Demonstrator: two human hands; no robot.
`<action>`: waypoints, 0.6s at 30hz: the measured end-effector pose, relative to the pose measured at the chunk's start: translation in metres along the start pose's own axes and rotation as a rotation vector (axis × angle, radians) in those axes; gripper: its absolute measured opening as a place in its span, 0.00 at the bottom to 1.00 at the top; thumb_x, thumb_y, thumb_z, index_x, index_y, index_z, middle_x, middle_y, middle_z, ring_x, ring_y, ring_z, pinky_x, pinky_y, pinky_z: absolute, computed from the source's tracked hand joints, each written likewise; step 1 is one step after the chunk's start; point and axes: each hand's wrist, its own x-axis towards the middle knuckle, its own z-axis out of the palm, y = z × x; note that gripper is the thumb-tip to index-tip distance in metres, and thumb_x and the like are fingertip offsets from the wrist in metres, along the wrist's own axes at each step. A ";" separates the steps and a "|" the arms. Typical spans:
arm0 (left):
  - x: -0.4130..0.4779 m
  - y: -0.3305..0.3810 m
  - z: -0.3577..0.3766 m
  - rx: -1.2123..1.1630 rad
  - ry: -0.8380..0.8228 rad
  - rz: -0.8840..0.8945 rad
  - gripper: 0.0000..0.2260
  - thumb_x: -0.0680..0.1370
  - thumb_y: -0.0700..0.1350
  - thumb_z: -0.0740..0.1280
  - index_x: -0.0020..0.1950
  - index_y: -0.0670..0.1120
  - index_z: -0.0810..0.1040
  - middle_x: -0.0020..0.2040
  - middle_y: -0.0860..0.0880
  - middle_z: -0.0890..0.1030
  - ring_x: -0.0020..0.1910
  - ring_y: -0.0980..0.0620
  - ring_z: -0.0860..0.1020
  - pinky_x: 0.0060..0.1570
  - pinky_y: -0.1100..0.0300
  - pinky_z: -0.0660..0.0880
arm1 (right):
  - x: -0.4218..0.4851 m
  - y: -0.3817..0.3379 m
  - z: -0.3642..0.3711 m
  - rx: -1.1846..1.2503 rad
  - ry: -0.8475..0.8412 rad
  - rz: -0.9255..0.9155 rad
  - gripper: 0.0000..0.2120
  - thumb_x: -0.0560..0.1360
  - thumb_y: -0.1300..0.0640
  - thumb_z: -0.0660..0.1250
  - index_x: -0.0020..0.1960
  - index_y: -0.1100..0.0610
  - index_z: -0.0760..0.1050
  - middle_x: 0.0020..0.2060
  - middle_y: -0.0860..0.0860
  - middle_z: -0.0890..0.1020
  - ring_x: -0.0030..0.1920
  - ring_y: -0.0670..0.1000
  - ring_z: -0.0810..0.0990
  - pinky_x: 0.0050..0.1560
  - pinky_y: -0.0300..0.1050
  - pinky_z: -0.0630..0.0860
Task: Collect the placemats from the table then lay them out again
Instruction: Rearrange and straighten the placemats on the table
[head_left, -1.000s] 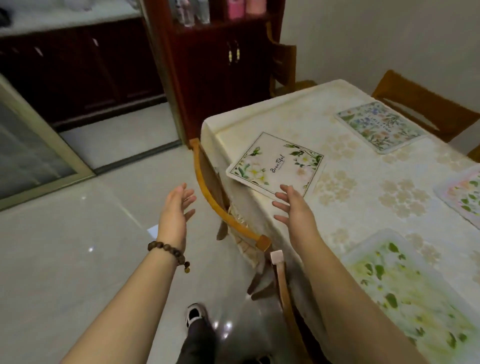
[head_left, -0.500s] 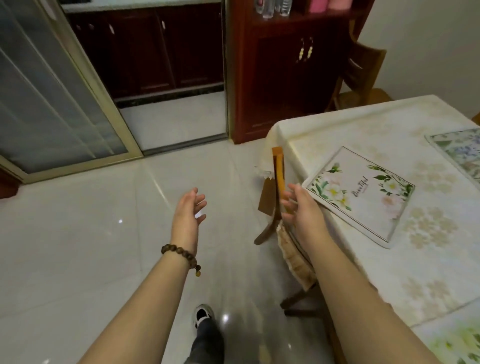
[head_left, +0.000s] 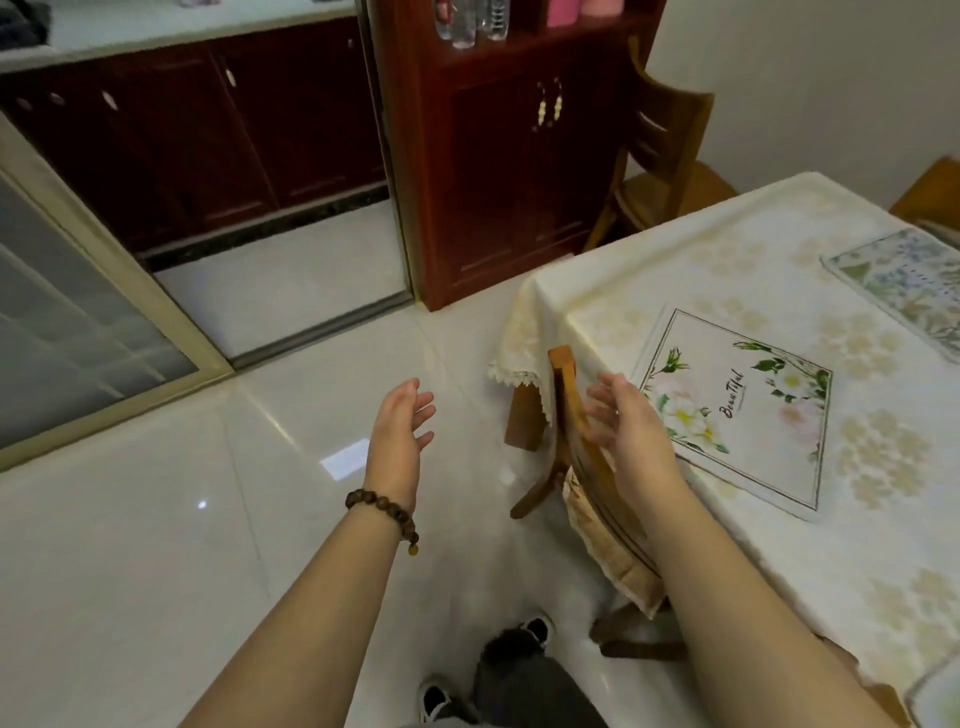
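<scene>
A white floral placemat (head_left: 748, 410) lies flat near the table's left edge. A second placemat with blue and green flowers (head_left: 906, 283) lies farther back at the right, cut off by the frame. A corner of a third placemat (head_left: 940, 699) shows at the bottom right. The table (head_left: 691, 270) wears a cream patterned cloth. My right hand (head_left: 628, 431) hovers open over the chair back, just left of the white placemat, holding nothing. My left hand (head_left: 400, 431), with a bead bracelet on the wrist, is open over the floor, palm turned inward.
A wooden chair (head_left: 576, 441) with a cushion is tucked at the table's left side under my right hand. Another chair (head_left: 660, 150) stands by the far corner. A dark red cabinet (head_left: 509, 156) and a sliding glass door (head_left: 78, 322) lie beyond the glossy tiled floor.
The view has swung left and away from the table, so fewer placemats show. My right hand has shifted from the table edge to above the chair back. Both hands stay open.
</scene>
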 end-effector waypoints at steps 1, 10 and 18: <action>0.009 0.001 0.010 0.005 -0.020 -0.007 0.17 0.82 0.53 0.55 0.67 0.48 0.71 0.63 0.46 0.76 0.63 0.49 0.74 0.66 0.46 0.70 | 0.008 -0.002 -0.005 0.006 0.020 -0.002 0.13 0.80 0.45 0.56 0.54 0.48 0.76 0.52 0.48 0.80 0.51 0.48 0.79 0.48 0.48 0.75; 0.094 0.039 0.128 0.061 -0.245 0.040 0.09 0.80 0.54 0.59 0.55 0.55 0.76 0.56 0.51 0.80 0.58 0.53 0.77 0.57 0.53 0.74 | 0.099 -0.034 -0.072 0.124 0.208 -0.030 0.14 0.78 0.44 0.56 0.55 0.48 0.75 0.54 0.50 0.80 0.53 0.50 0.80 0.47 0.49 0.75; 0.124 0.048 0.244 0.090 -0.453 -0.055 0.12 0.81 0.52 0.59 0.59 0.49 0.75 0.59 0.48 0.79 0.58 0.52 0.77 0.57 0.53 0.73 | 0.132 -0.041 -0.160 0.246 0.434 0.019 0.13 0.80 0.46 0.57 0.56 0.51 0.76 0.53 0.51 0.80 0.52 0.52 0.79 0.47 0.48 0.75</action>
